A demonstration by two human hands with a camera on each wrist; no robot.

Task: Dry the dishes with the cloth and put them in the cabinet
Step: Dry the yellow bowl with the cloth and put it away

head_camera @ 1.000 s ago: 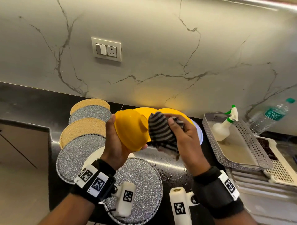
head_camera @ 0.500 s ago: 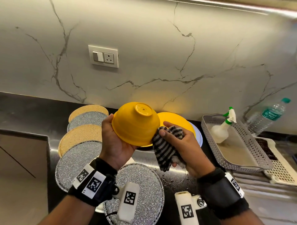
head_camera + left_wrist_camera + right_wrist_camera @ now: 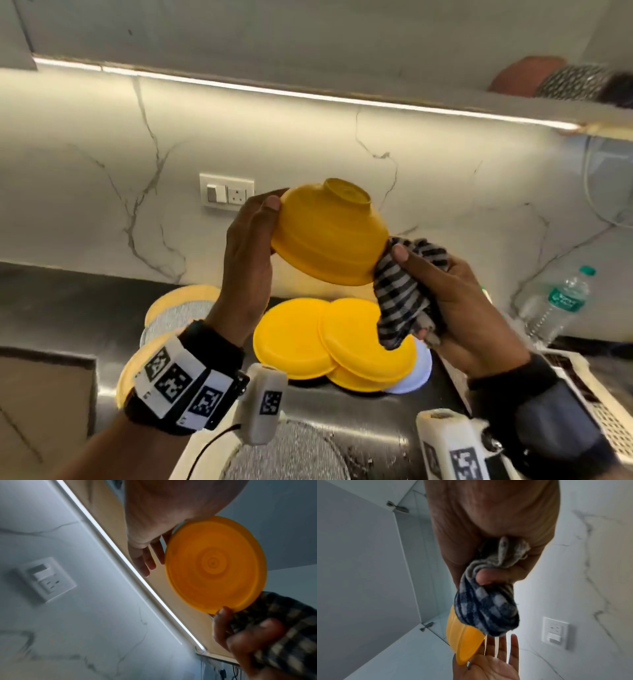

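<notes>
Round mats: glittery silver and gold discs, overlapping on the dark bench, below and left of the left fingers.

Wall socket: white switch and outlet plate on the marble wall, just left of the left fingertips in the head view.

Left hand: raised above the bench, palm against the left side of the bowl. Thumb tip rests on the outer wall near the base; fingers lie straight and spread behind the rim, supporting rather than clenching.

Bowl: yellow plastic, held upside down and tilted, base up, between the two hands, well above the bench. The left wrist view looks into its ribbed inside.

Plates: yellow discs overlapping on the bench with a white one beneath at the right, directly under the bowl and both hands.

Cloth: dark and pale checked, bunched, touching the bowl's lower right rim and hanging below the right fingers.

Right hand: fingers curled round the bunched cloth, thumb on top next to the bowl rim.

Water bottle: clear, green cap and label, upright by the wall, well right of the right fingers.

Shelf: overhead, lit strip along its edge, blurred bowls at far right.
</notes>
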